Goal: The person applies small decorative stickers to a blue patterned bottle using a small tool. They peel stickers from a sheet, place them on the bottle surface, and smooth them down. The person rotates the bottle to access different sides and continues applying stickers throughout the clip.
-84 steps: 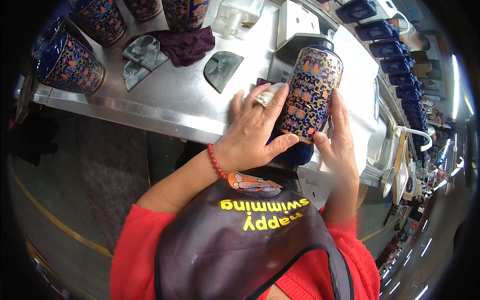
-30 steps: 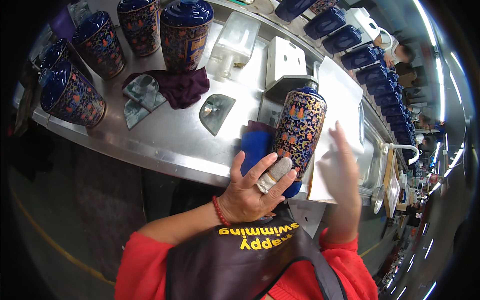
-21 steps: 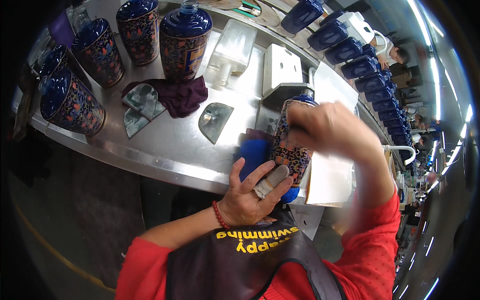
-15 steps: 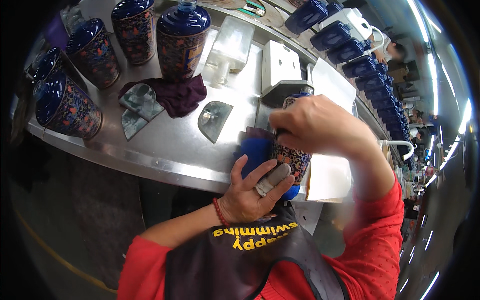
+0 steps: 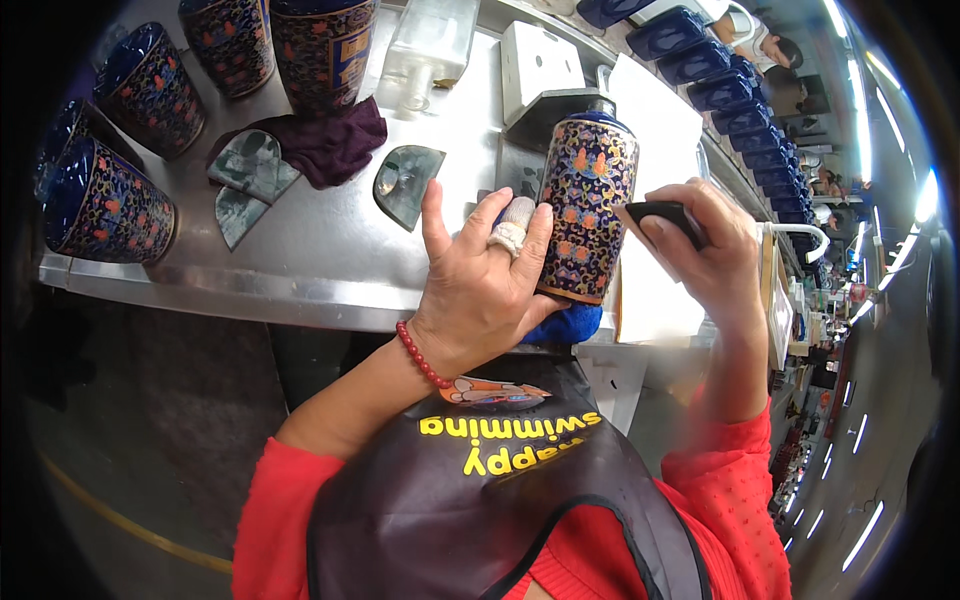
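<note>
Nearest the person, the steel bench's front edge [image 5: 240,296] runs just below the left wrist, and bare metal stretches between that edge and a curved glassy piece [image 5: 408,185]. Beside the right forearm, a white sheet [image 5: 655,130] borders the work. The flowered bottle [image 5: 585,210] sits between the two hands, its neck pointing away, its base end by a blue cloth [image 5: 565,328] at the edge. More patterned bottles [image 5: 110,205] crowd the upper left (whatever they contain cannot be seen), near a clear glass vessel [image 5: 430,50] lying flat. The left hand [image 5: 485,275] is spread, fingers apart, touching the bottle's left side; one finger wears a pale wrap [image 5: 512,225]. The right hand [image 5: 715,245] pinches a dark flat tool [image 5: 668,212], thumb against fingers, its tip at the bottle's right side; contact there I cannot tell.
</note>
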`<state>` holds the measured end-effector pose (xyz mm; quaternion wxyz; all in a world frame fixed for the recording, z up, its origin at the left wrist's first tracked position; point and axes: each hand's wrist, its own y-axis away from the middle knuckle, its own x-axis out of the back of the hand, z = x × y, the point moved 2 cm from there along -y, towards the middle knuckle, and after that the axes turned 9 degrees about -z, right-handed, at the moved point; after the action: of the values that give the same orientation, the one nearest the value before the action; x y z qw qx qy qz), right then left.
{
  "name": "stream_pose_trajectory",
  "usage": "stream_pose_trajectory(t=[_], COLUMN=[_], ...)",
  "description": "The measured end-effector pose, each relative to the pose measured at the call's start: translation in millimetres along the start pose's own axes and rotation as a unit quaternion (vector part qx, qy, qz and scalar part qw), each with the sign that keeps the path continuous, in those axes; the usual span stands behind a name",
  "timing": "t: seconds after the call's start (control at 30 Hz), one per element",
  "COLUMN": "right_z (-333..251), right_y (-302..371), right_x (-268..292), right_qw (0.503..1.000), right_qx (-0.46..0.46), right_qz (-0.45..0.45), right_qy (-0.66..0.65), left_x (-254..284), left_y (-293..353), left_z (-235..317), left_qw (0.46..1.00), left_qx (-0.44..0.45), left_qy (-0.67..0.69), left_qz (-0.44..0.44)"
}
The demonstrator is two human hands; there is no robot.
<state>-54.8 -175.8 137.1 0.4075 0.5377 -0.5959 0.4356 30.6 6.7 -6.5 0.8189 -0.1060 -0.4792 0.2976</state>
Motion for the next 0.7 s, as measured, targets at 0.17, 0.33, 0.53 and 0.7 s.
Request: stream_pose_trajectory(t=[0.17,0.33,0.53,0.7], right_z=[2,28,4,-9], right_y=[16,41,0,-87], right_x=[-15,-30,-18,-9], right_qw=[0.995,0.988,0.989,0.991], right_qx=[-0.057,-0.102,-0.025,-0.059], right_qz=[0.035,0.023,-0.079,-0.096], right_qy=[-0.080,-0.115,-0.125,0.068], left_x=[-11,-28,-27,-23], left_y=[5,7,7,7], left_z=[2,0,2,4], left_qw=[0.989,0.978,0.982,0.982], left_qx=[0.027,0.076,0.088,0.088], left_qy=[0.145,0.196,0.163,0.160], left_qz=[-0.015,-0.011,-0.035,-0.056])
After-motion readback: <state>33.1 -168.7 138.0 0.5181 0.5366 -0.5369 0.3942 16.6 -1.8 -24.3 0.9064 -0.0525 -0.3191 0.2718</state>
